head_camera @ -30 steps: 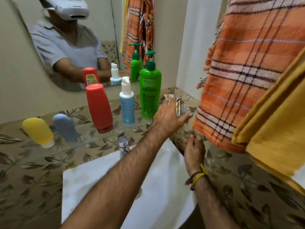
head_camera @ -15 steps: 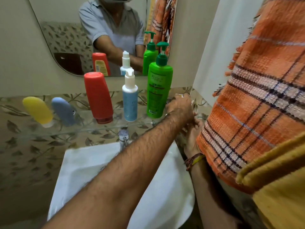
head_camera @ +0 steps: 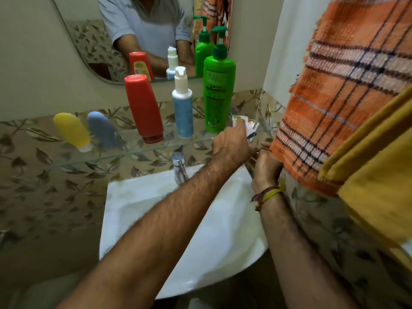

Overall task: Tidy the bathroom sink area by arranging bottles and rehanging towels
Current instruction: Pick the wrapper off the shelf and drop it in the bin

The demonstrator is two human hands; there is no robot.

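On the glass shelf (head_camera: 124, 150) stand a red bottle (head_camera: 143, 108) on its cap, a blue pump bottle (head_camera: 183, 112) and a tall green pump bottle (head_camera: 217, 94). A yellow bottle (head_camera: 72, 131) and a small blue bottle (head_camera: 102, 130) lie at its left end. My left hand (head_camera: 231, 144) reaches to the shelf's right end, its fingers curled on some small packets (head_camera: 248, 127) beside the green bottle. Just below, my right hand (head_camera: 265, 169) is against the lower edge of the orange checked towel (head_camera: 347, 85); its fingers are mostly hidden.
A yellow towel (head_camera: 379, 175) hangs over the orange one at the right, close to my right arm. The white sink (head_camera: 133, 197) with its chrome tap (head_camera: 179, 168) lies under both forearms. A mirror (head_camera: 93, 41) above reflects the bottles.
The view has dropped and shifted left. My left hand has stayed at the shelf's right end with the packets. My right hand has risen closer under it, by the towel's edge.
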